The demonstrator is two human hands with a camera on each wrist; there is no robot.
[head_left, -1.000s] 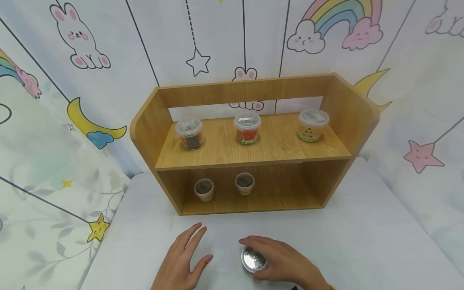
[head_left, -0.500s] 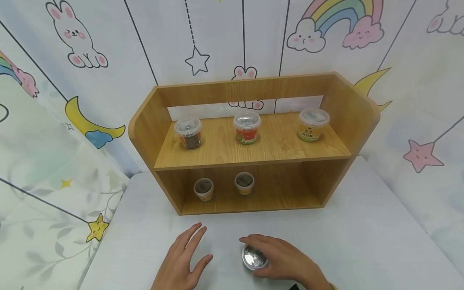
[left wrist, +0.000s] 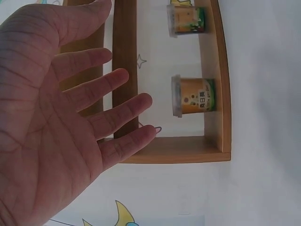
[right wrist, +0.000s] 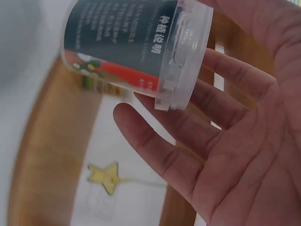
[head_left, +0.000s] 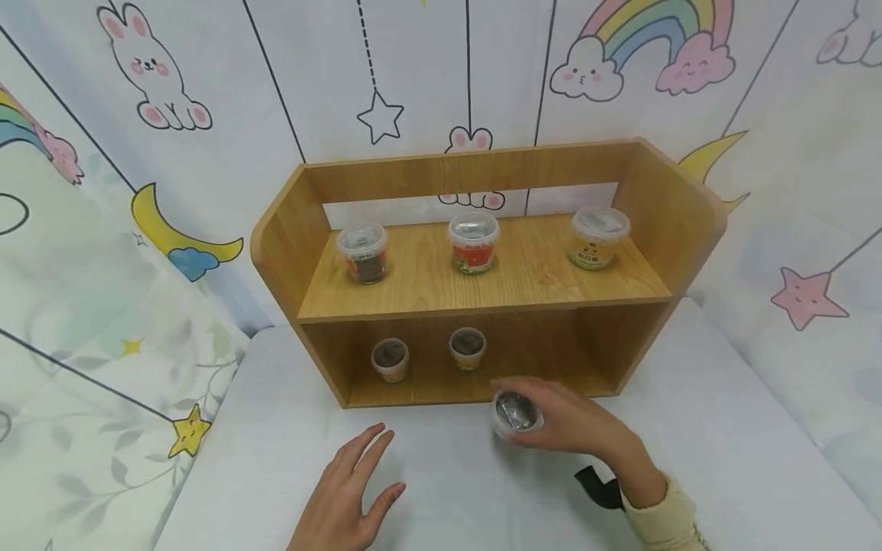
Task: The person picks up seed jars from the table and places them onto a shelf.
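My right hand (head_left: 575,421) holds a clear plastic cup (head_left: 515,413) by its lid end, between thumb and fingers. In the head view the cup is in front of the shelf's lower opening, silvery top facing up. Its dark label with pale print and a red band (right wrist: 122,42) shows in the right wrist view. My left hand (head_left: 347,490) is at the front, left of the cup, fingers spread and touching nothing. Past its fingertips the left wrist view shows two small orange cups, the nearer cup (left wrist: 195,95) on the lower shelf.
A two-level wooden shelf (head_left: 413,295) stands at the back of the white table (head_left: 227,467). On its upper level are a left cup (head_left: 364,254), a middle red cup (head_left: 473,245) and a right yellow cup (head_left: 596,239). Two smaller cups (head_left: 467,349) stand below. Patterned cloth hangs behind.
My right hand has moved forward and to the right with the cup, from the front of the table to near the shelf's lower edge. My left hand stays in place.
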